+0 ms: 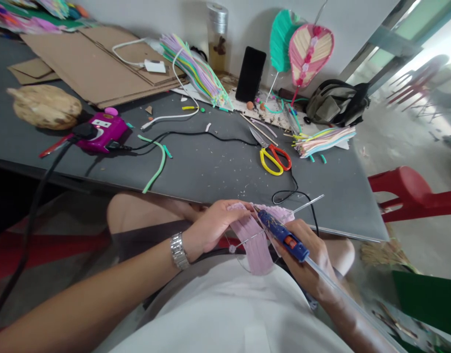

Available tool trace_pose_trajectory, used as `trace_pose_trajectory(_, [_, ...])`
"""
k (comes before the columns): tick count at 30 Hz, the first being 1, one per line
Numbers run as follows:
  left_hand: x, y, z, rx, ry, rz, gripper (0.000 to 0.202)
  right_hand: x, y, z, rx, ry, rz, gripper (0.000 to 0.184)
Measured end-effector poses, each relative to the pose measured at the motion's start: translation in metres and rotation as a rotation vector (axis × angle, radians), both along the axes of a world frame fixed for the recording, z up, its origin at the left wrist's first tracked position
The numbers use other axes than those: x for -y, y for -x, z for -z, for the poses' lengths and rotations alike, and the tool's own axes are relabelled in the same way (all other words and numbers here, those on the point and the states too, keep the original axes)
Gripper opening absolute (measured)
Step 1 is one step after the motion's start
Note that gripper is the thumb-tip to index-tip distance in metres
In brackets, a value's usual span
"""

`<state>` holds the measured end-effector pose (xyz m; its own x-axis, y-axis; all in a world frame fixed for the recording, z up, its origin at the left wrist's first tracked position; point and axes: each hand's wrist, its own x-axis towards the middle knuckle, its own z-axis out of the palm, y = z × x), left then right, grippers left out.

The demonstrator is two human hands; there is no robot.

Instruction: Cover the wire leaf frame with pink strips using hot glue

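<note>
My left hand [220, 223] pinches a pale pink, ribbed craft piece [256, 245] above my lap, at the table's front edge. It looks built from fuzzy strips laid side by side, with a thin stem crossing it. My right hand [309, 245] is wrapped round a blue hot glue gun [282, 235]. The gun's nozzle points up and left, close to my left fingertips and the pink strips. A clear glue stick [335, 282] runs out of the gun's back end. Scissors [273, 157] with yellow and red handles lie on the table beyond my hands.
A purple power socket [102, 131] with black cords sits at left, near cardboard sheets [111, 73]. Bundles of pipe cleaners [196, 68], a phone [251, 73], a bottle [218, 39], leaf-shaped fans [309, 54] and a bag [335, 103] stand at the back. A red chair [412, 193] is at right.
</note>
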<state>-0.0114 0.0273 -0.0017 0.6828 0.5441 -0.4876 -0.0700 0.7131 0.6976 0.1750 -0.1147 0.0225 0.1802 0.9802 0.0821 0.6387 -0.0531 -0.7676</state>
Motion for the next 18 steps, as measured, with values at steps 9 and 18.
trace_pose_trajectory(9, [0.0013,-0.0016,-0.0003,0.007,-0.007,0.008,0.025,0.0003,-0.0001,-0.0021,0.089,-0.020,-0.046,0.005])
trace_pose_trajectory(18, [0.0012,-0.0021,0.0015,-0.003,0.017,0.006,0.030,0.0007,-0.0017,0.0046,0.145,-0.060,-0.066,0.006])
